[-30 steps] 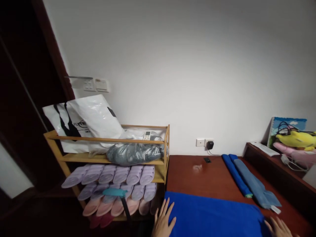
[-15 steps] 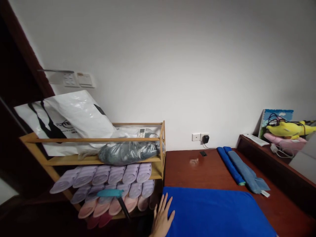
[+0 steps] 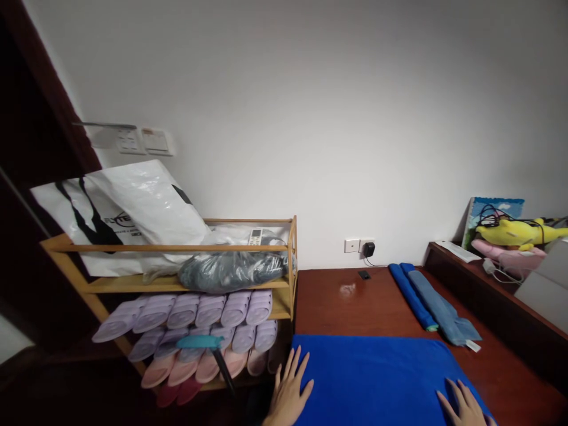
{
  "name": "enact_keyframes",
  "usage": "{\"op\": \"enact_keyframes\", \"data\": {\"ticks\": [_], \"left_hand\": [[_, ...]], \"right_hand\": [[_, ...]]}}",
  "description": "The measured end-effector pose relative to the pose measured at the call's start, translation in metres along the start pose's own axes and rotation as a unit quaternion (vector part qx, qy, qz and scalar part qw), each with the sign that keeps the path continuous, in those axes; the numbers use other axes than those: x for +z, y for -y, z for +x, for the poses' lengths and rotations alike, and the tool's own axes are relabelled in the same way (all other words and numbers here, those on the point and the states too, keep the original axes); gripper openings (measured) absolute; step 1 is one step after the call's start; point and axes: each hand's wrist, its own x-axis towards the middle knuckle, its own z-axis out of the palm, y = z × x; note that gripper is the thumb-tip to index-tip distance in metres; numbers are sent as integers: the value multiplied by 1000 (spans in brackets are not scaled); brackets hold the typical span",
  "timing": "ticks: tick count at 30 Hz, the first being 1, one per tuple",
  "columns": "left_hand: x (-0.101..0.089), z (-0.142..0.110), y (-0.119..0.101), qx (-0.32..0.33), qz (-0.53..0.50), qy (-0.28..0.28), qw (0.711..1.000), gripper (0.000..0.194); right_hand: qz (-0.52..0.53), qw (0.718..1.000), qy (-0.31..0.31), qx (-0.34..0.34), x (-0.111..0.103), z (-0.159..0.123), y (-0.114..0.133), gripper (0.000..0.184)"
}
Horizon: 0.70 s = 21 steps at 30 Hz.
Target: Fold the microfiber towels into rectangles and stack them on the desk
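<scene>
A bright blue towel (image 3: 373,378) lies spread flat over the near part of the reddish-brown wooden tabletop (image 3: 328,302). On its left edge rests my left hand (image 3: 288,387), fingers stretched out and apart, holding nothing. At the lower right my right hand (image 3: 464,405) is on the towel near its right edge, its fingers also spread; the frame's bottom cuts it off. Beyond the towel, to the right, lie rolled blue towels (image 3: 412,299) and a folded grey-blue towel (image 3: 444,307) with a white tag.
Left of the table stands a wooden shoe rack (image 3: 186,287) with several slippers (image 3: 213,307), a white bag (image 3: 137,207) and a remote (image 3: 255,237). A black plug (image 3: 368,249) sits in the wall socket. At right, a raised ledge (image 3: 488,296) carries a yellow plush toy (image 3: 515,232).
My right hand has come into view at the lower right, onto the blue towel. My left hand stays at the towel's left edge. The view has shifted slightly.
</scene>
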Motion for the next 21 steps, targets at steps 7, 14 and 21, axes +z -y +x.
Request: {"op": "enact_keyframes", "data": {"ticks": [7, 14, 21], "left_hand": [[-3, 15, -24, -1, 29, -51, 998, 57], [9, 39, -20, -22, 30, -24, 999, 57], [15, 55, -21, -10, 51, -36, 998, 56]], "right_hand": [[-12, 999, 42, 6, 20, 48, 52, 73], [-102, 993, 59, 12, 46, 80, 68, 78], [-125, 990, 61, -2, 59, 107, 46, 80]]}}
